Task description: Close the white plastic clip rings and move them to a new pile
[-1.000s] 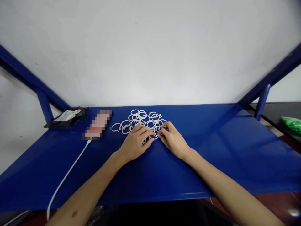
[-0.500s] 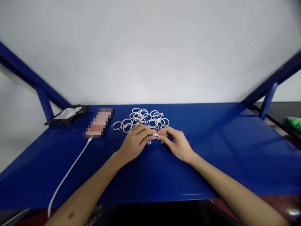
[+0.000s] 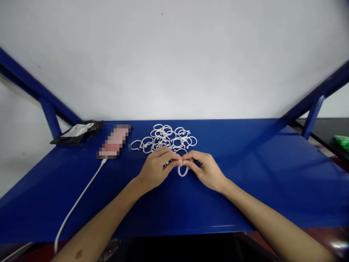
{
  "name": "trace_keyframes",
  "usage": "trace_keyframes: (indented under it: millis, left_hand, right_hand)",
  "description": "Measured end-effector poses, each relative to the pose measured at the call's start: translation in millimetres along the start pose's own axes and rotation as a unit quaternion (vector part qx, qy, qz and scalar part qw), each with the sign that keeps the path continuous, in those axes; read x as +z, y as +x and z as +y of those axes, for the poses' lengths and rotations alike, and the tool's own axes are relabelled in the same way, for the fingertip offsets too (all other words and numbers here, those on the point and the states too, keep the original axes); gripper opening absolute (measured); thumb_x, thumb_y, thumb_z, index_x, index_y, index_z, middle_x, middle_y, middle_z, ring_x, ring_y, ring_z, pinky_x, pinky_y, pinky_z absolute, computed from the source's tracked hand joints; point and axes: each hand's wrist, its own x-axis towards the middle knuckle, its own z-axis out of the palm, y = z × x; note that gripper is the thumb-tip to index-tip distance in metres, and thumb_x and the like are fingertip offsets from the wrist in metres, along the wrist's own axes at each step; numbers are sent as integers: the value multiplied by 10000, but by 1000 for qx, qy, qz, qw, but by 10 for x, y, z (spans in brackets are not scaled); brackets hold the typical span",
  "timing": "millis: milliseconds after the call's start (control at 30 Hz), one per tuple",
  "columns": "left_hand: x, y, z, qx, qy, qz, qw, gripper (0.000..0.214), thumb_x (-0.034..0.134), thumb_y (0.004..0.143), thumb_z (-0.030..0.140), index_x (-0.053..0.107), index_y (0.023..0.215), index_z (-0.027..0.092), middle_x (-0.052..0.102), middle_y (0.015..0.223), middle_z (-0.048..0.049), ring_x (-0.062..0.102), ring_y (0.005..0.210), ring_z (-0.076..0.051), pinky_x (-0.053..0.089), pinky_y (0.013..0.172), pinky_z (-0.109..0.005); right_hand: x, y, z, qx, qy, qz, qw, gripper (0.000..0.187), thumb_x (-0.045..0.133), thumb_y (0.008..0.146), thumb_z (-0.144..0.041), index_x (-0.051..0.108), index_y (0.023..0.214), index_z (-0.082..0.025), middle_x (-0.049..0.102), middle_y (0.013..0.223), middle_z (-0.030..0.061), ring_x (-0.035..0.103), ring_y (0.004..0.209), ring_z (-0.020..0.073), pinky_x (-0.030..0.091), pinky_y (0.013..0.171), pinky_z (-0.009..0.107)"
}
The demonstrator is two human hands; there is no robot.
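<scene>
A white plastic ring (image 3: 183,175) hangs between my hands, its loop reaching down below my fingertips. The thumb and fingers of my left hand (image 3: 155,166) pinch the top of the ring from the left. From the right, my right hand (image 3: 207,170) pinches the same spot, with the fingertips of both hands meeting there. My fingers hide the join of the ring. Just beyond my hands lies a loose pile of several similar white rings (image 3: 163,140) with small clasps, partly covered by my left hand.
Everything lies on a blue shelf (image 3: 245,174) against a white back wall. To the left are a pixelated flat device (image 3: 114,141) with a white cable (image 3: 79,200) and a black packet (image 3: 77,131) with a label. Blue braces (image 3: 313,116) stand at both sides.
The held ring has turned so its loop now hangs below my fingers. My fingertips have come together, closing the gap where white parts showed.
</scene>
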Motion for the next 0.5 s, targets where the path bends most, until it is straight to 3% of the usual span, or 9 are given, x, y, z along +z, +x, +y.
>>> trace_keyframes:
  millis: [133,300,500]
  left_hand:
    - [-3,5,23,-85,22,30,996,131,658,931,257,627,825,187,658,721,31,620,674,-109,496,668,-230]
    - [-18,25,45,-137,-19,25,990,211,625,947,288,600,763,187,628,675,43,591,611,-89,483,624,-203]
    - [-30,31,44,-158,-152,-1,976,282,675,906,475,661,826,204,683,726,20,620,630,-100,494,602,-204]
  right_hand:
    - [37,-31,-31,-51,-69,39,996,227,591,990,-339,623,1169,-204,664,1039,68,633,841,155,533,767,306]
    - [57,-57,-14,-96,-86,44,991,179,615,980,-311,625,1136,-223,707,965,38,660,823,151,548,760,292]
    - [11,-28,-26,-6,52,95,994,173,585,993,-340,663,1093,-222,691,748,-18,648,580,104,546,557,219]
